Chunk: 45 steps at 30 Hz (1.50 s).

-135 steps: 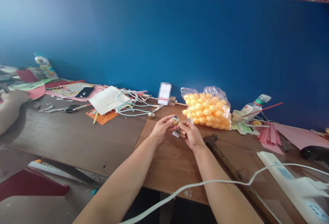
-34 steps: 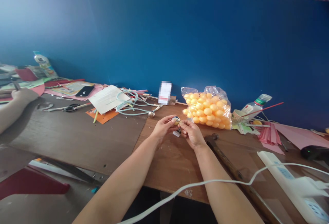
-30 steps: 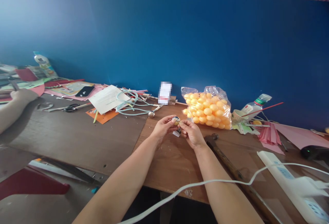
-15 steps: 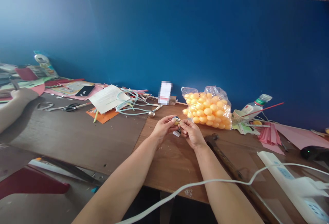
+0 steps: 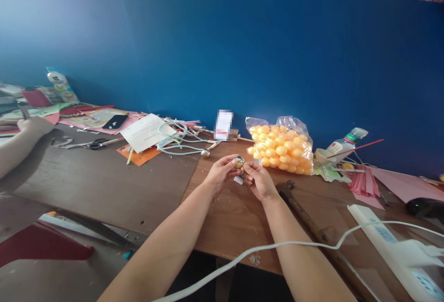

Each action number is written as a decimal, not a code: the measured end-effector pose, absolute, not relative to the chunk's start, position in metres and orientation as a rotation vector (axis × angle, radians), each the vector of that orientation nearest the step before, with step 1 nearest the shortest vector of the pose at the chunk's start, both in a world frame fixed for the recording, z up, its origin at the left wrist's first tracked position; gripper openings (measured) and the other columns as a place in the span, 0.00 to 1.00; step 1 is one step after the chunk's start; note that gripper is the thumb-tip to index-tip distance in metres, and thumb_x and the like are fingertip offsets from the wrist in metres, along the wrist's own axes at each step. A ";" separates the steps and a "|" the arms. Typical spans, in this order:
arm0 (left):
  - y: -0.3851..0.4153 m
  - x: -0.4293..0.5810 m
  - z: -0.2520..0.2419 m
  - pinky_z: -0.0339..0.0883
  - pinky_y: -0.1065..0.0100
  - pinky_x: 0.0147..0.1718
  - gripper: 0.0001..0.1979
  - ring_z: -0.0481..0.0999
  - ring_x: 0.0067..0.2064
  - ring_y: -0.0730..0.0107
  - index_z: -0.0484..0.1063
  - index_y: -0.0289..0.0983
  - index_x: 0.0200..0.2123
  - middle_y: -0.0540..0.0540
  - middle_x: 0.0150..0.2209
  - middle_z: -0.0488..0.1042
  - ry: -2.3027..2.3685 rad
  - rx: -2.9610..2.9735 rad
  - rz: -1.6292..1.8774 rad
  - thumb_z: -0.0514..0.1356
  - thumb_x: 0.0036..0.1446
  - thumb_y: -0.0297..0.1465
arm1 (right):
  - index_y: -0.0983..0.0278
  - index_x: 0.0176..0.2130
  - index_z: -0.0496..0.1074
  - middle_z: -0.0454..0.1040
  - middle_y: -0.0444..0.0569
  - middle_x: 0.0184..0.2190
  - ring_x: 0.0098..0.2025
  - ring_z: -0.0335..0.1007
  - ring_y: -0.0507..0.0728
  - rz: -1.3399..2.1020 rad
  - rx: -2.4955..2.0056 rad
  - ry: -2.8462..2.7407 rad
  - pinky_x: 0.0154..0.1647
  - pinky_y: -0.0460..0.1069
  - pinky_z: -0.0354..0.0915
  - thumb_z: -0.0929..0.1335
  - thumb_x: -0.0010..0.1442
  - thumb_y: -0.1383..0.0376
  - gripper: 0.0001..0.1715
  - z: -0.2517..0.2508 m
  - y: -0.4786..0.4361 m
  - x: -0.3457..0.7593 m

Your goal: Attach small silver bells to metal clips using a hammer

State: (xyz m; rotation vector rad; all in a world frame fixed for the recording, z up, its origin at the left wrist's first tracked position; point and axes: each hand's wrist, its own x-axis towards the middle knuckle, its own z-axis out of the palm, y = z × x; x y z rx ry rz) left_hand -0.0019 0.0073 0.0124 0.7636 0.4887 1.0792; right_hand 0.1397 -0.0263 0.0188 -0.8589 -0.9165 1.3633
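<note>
My left hand is closed, its thumb and fingers gripping a small shiny metal ball with silver and yellowish reflections. Right beside the ball, my right hand is closed in a pinch at its edge. Whatever sits between those right fingertips is too small to make out. Below the fingers a small white piece shows, partly hidden. A similar shiny ball lies on the table near light-blue cords. Behind my hands stands a clear bag of orange balls.
A hammer lies right of my right hand. A white cable crosses over my forearms from a power strip. Scissors, a phone and papers lie leftward. Another person's hand is at far left.
</note>
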 end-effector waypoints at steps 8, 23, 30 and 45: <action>0.007 -0.001 0.013 0.73 0.68 0.38 0.17 0.78 0.34 0.72 0.73 0.33 0.44 0.42 0.40 0.76 0.494 0.777 1.092 0.66 0.50 0.29 | 0.64 0.27 0.72 0.71 0.43 0.24 0.18 0.49 0.43 1.357 -0.850 -0.895 0.14 0.40 0.47 0.77 0.45 0.62 0.13 0.019 -0.026 0.139; 0.011 0.000 0.008 0.73 0.66 0.39 0.19 0.78 0.36 0.70 0.72 0.33 0.45 0.41 0.41 0.76 0.491 0.852 1.112 0.67 0.49 0.32 | 0.64 0.27 0.73 0.66 0.41 0.20 0.18 0.47 0.44 1.364 -0.875 -0.899 0.14 0.41 0.46 0.77 0.44 0.62 0.12 0.022 -0.028 0.139; 0.010 -0.001 0.009 0.73 0.64 0.40 0.19 0.78 0.35 0.70 0.72 0.33 0.45 0.40 0.43 0.76 0.523 0.870 1.106 0.67 0.49 0.31 | 0.64 0.28 0.73 0.70 0.43 0.23 0.18 0.49 0.44 1.349 -0.902 -0.900 0.14 0.41 0.47 0.76 0.44 0.62 0.12 0.022 -0.027 0.141; 0.009 -0.001 0.009 0.73 0.65 0.39 0.19 0.78 0.34 0.71 0.72 0.33 0.46 0.41 0.42 0.76 0.562 0.874 1.096 0.67 0.50 0.31 | 0.64 0.29 0.72 0.71 0.43 0.24 0.18 0.50 0.44 1.347 -0.913 -0.915 0.14 0.41 0.48 0.76 0.44 0.63 0.13 0.023 -0.027 0.142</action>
